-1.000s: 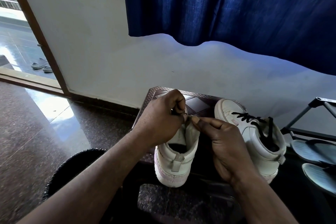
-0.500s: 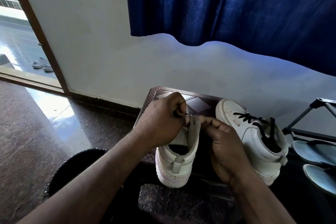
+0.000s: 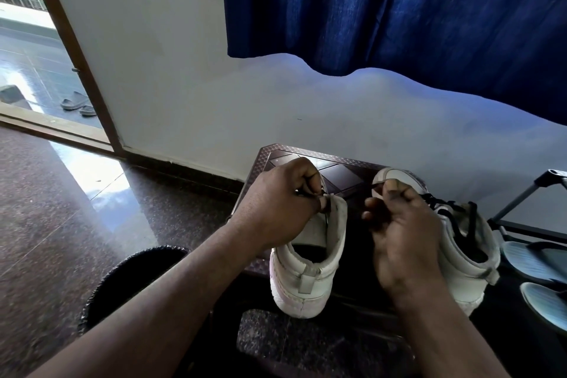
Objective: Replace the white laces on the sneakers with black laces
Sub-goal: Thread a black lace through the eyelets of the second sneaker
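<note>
Two white high-top leather sneakers sat on the dark brown patterned stool top (image 3: 340, 173), heels toward the camera. The near sneaker (image 3: 306, 282) stood in the middle, its collar pulled upright, and the left hand (image 3: 282, 202) was curled tight over its front, thumb and forefinger pinching a thin black lace (image 3: 327, 216) right at the top eyelet. That strand ran down inside the collar.

The right hand (image 3: 405, 239) hung between the pair, just apart from the near sneaker, fingers bent and thumb drawn in toward them. Whether it pinched anything could not be told.

Behind it, the second sneaker (image 3: 469, 258) was already threaded, black laces (image 3: 441, 207) crossing its tongue, loose ends falling into the opening. The grey heel tabs on both sneakers were too blurred to read for a brand.

Two pale blue slippers (image 3: 534, 261) lay at the right, by a black metal rack frame (image 3: 521, 199). Two dark sandals (image 3: 75, 100) rested out past the wooden door frame (image 3: 76, 64). One deep blue curtain (image 3: 399, 9) hung over the white wall (image 3: 184, 70).
</note>
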Demonstrator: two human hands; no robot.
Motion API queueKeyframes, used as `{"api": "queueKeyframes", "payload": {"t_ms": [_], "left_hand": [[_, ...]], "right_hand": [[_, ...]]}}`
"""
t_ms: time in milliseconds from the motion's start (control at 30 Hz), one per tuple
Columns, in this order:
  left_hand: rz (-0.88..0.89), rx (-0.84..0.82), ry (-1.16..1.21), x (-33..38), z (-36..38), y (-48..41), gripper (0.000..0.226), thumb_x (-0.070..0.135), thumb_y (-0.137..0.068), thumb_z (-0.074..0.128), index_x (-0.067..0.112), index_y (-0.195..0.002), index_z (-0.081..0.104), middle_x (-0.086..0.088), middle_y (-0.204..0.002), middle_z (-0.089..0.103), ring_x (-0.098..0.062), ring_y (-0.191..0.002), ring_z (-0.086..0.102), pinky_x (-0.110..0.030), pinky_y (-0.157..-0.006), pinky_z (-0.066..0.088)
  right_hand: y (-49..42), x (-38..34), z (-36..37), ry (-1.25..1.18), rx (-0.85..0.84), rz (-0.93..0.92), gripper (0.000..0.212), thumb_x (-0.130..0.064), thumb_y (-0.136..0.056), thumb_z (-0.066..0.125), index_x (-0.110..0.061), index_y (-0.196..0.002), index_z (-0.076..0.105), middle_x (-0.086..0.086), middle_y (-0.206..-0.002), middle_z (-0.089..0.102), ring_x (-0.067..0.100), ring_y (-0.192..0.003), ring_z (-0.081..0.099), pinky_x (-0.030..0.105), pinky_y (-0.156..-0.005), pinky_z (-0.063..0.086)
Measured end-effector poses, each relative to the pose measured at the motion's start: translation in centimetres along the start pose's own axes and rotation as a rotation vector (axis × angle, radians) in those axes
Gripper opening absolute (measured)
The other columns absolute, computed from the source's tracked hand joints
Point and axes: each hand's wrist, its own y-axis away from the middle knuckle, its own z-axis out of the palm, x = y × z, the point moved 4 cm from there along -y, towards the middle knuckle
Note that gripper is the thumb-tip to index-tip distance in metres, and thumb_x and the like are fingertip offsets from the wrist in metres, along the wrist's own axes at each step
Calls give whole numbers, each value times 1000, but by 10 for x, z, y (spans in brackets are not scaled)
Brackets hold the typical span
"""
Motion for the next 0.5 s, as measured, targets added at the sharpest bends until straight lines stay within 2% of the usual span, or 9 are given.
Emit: {"api": "queueKeyframes", "payload": {"t_ms": [67, 100, 167, 233, 267, 367, 433, 500], "left_hand": [[-12, 4, 14, 0, 0, 1, 23, 18, -82, 80, 28, -79, 59, 16, -77, 71, -7, -73, 64, -26, -67, 49], [-13, 3, 18, 0, 0, 1, 23, 17, -82, 80, 28, -79, 59, 16, -76, 71, -8, -73, 65, -29, -69, 51], [-4, 2, 11, 1, 0, 1, 23, 17, -82, 79, 27, -79, 60, 16, -76, 71, -7, -72, 64, -28, -68, 50], [5, 2, -3, 2, 0, 1, 22, 16, -82, 79, 28, -80, 60, 16, -76, 71, -6, -71, 63, -26, -66, 49], [5, 2, 0, 2, 0, 1, 22, 16, -83, 78, 28, -80, 60, 15, -77, 71, -6, -72, 64, -26, -66, 49], [-4, 1, 24, 1, 0, 1, 21, 16, -85, 77, 28, -80, 60, 15, -78, 71, -4, -72, 63, -21, -65, 47], [-13, 0, 67, 1, 0, 2, 22, 15, -86, 77, 27, -80, 60, 15, -76, 70, -1, -68, 60, -16, -63, 43], [-20, 1, 101, 1, 1, 2, 22, 14, -86, 78, 26, -80, 60, 14, -75, 70, 0, -67, 59, -14, -63, 42]], "right_hand": [[2, 4, 1, 21, -34, 21, 16, -17, -101, 63, -15, -86, 66, -1, -74, 69, 15, -68, 60, 34, -68, 48], [7, 10, 6, 45, -91, 69, 19, -28, -98, 68, -11, -89, 67, 7, -81, 71, 21, -73, 63, 42, -73, 52], [19, 22, 15, 122, -205, 171, 42, -43, -91, 73, -1, -98, 67, 26, -95, 70, 30, -84, 65, 51, -84, 55], [25, 24, 19, 186, -235, 161, 32, -32, -95, 73, 0, -93, 70, 24, -91, 72, 28, -84, 64, 48, -81, 55], [25, 25, 19, 207, -232, 141, 25, -27, -96, 74, -4, -88, 72, 22, -89, 73, 28, -83, 64, 50, -81, 56], [23, 24, 20, 223, -205, 119, 20, -24, -94, 76, -9, -81, 73, 23, -90, 74, 29, -82, 66, 58, -86, 58], [17, 15, 18, 141, -103, 69, 18, -20, -95, 73, -9, -82, 69, 15, -75, 70, 22, -69, 63, 46, -73, 56], [9, -4, 8, -28, 34, -20, 18, -15, -98, 68, -15, -81, 64, -3, -62, 60, 10, -55, 52, 29, -59, 44]]}}
